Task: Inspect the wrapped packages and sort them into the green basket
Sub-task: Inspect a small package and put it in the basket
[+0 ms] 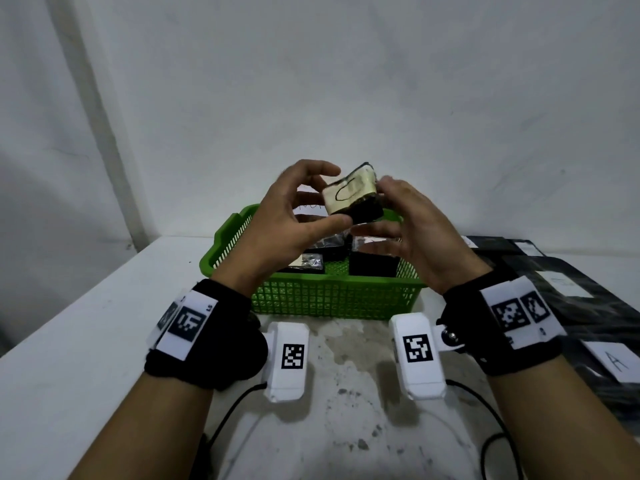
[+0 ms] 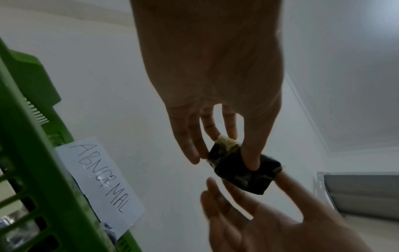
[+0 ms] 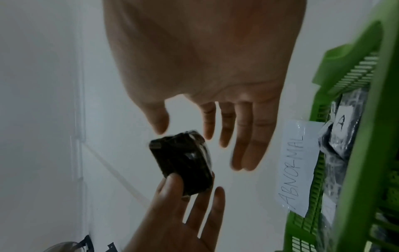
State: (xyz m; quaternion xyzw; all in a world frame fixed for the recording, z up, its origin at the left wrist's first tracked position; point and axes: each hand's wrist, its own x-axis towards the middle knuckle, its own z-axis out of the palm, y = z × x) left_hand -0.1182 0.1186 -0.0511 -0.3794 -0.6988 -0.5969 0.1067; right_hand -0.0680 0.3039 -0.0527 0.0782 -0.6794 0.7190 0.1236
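A small package [image 1: 349,195] wrapped in black film, with a cream label bearing a drawn loop, is held up over the green basket [image 1: 332,296]. My left hand [image 1: 337,195] pinches it between thumb and fingers, as the left wrist view [image 2: 224,162] shows on the package [image 2: 244,168]. My right hand [image 1: 388,216] hovers at its right end with fingers straight [image 3: 192,136]; one fingertip [image 2: 282,175] touches the far end. The package [image 3: 183,163] looks dark from below. Several black packages [image 1: 372,263] lie in the basket.
A paper label reading ABNORMAL [image 2: 99,179] is taped on the basket's far wall [image 3: 356,153]. More black packages [image 1: 588,306] with white labels, one marked A [image 1: 613,362], lie on the table at the right. Cables [image 1: 235,407] trail near the front edge.
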